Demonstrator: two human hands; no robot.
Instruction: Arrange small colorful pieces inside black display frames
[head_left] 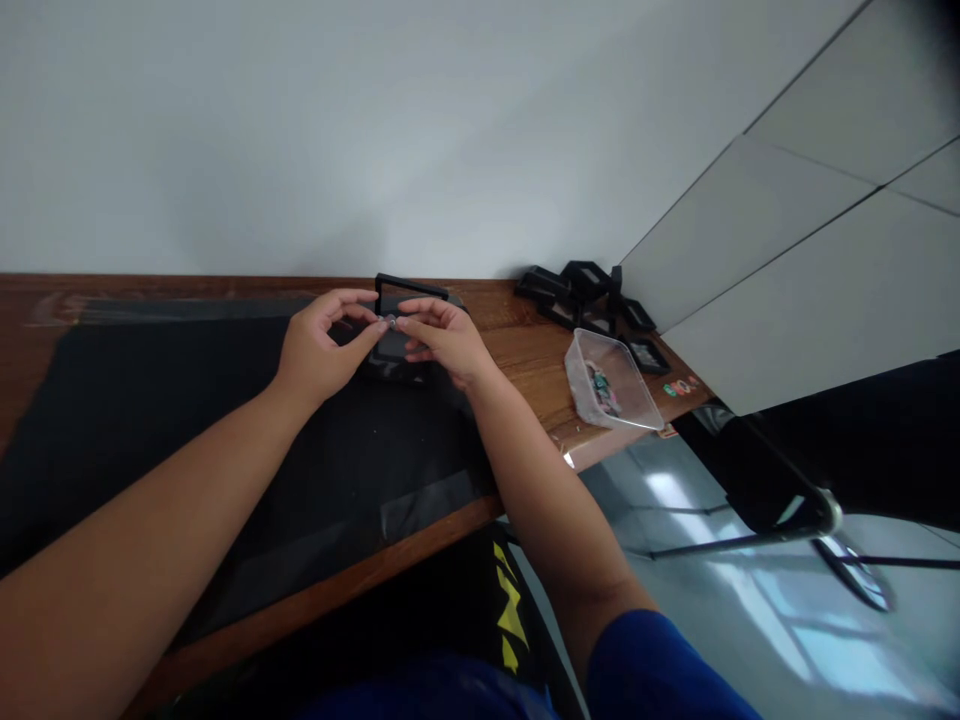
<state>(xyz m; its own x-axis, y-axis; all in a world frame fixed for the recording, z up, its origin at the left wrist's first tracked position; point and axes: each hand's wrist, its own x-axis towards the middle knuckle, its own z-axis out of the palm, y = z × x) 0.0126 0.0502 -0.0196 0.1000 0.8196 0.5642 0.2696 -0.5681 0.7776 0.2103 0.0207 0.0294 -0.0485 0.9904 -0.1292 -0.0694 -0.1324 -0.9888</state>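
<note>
My left hand [319,345] and my right hand [446,340] meet over the table, thumbs and fingertips nearly touching. Pinched between them is a small shiny silvery piece [391,321], too small to name. Right below and behind the fingers stands a small black box [394,372], its framed lid [411,284] tilted up at the back. My fingers cover much of its inside, so its contents cannot be made out.
A black mat [187,400] covers much of the wooden table [517,345]. On the right stand a clear plastic tub [637,395] with small coloured pieces and several black frame-like cases [586,280]. A white wall rises behind; a metal-legged chair [742,540] is lower right.
</note>
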